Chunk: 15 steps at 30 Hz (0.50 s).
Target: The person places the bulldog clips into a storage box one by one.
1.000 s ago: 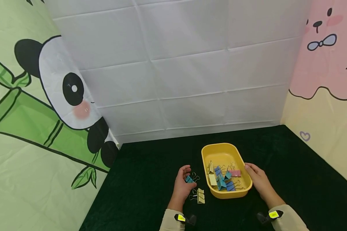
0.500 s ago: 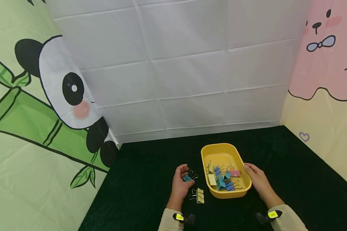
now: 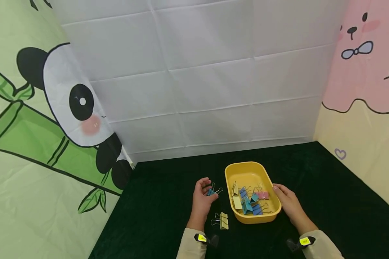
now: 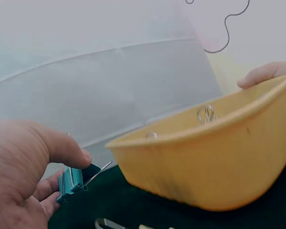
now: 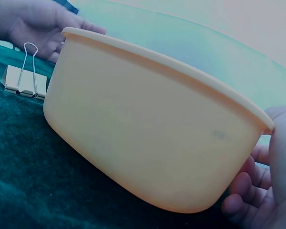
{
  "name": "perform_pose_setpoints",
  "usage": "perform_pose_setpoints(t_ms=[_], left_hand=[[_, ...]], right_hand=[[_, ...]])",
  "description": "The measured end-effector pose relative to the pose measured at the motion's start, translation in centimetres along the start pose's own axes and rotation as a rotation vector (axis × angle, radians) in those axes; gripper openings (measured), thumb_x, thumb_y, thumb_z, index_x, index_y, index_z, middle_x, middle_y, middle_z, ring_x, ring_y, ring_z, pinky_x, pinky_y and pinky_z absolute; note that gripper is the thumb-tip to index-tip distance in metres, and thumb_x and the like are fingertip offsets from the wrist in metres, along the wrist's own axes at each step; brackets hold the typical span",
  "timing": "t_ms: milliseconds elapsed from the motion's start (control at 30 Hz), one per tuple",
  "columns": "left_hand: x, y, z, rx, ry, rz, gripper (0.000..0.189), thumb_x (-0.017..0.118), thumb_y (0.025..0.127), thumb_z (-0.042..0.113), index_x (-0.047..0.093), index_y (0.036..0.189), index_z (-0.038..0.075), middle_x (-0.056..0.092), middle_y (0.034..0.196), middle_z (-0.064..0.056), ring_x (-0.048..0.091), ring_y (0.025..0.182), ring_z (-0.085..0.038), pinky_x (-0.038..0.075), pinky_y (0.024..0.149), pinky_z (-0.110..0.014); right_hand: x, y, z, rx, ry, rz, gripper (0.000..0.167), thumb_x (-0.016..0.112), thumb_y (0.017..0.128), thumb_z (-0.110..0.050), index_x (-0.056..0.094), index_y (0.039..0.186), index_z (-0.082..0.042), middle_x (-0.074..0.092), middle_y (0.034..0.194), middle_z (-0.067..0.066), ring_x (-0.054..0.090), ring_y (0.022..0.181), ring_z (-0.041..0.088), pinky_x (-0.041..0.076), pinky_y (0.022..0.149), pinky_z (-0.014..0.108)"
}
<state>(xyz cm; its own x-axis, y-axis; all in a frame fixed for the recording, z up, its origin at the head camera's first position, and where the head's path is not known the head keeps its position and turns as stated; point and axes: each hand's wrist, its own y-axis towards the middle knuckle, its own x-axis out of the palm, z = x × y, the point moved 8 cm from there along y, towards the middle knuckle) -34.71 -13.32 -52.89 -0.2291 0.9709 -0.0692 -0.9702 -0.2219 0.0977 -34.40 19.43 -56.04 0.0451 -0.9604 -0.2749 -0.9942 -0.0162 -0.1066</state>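
Note:
In the head view my left hand point(image 3: 201, 205) pinches a teal binder clip point(image 3: 211, 192) left of the yellow plastic basket point(image 3: 246, 168). The left wrist view shows the thumb on top of that teal clip point(image 4: 70, 182) and fingers beneath. My right hand point(image 3: 289, 204) holds the basket's right side, thumb at the rim and fingers curled against the outer wall point(image 5: 152, 129). Inside lie teal, blue, pale yellow and pink point(image 3: 263, 195) binder clips. One pale yellow binder clip point(image 3: 224, 221) rests on the cloth below the left hand.
Dark green cloth point(image 3: 168, 201) covers the table. A white sheet point(image 3: 207, 90) hangs behind it. Printed panels stand at the left, with a panda point(image 3: 65, 108), and at the right, with a pink animal point(image 3: 356, 79).
My left hand has risen slightly in the head view, away from the loose pale yellow clip, with the teal clip still pinched. The right hand keeps its hold on the basket.

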Motion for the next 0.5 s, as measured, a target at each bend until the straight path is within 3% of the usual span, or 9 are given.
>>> perform_pose_setpoints(t_ms=[200,500], left_hand=[[0.8,0.7,2.5,0.065,-0.028,-0.006,0.056,0.074,0.082,-0.010,0.054,0.128,0.015,0.057,0.132,-0.004,0.053,0.126,-0.028,0.047,0.107,-0.049],[3.6,2.0,6.1,0.123,-0.079,-0.093,0.056,0.074,0.082,-0.010,0.054,0.128,0.014,0.057,0.131,-0.003,0.052,0.128,-0.029,0.045,0.110,-0.047]], right_hand=[[0.1,0.1,-0.1,-0.003,-0.004,0.006,0.075,0.037,0.103,-0.061,0.038,0.150,-0.002,0.048,0.144,0.024,0.064,0.103,0.023,0.055,0.080,0.029],[0.0,0.1,-0.1,-0.005,-0.004,0.004,0.073,0.037,0.104,-0.059,0.038,0.150,-0.002,0.048,0.143,0.025,0.064,0.102,0.023,0.055,0.080,0.029]])
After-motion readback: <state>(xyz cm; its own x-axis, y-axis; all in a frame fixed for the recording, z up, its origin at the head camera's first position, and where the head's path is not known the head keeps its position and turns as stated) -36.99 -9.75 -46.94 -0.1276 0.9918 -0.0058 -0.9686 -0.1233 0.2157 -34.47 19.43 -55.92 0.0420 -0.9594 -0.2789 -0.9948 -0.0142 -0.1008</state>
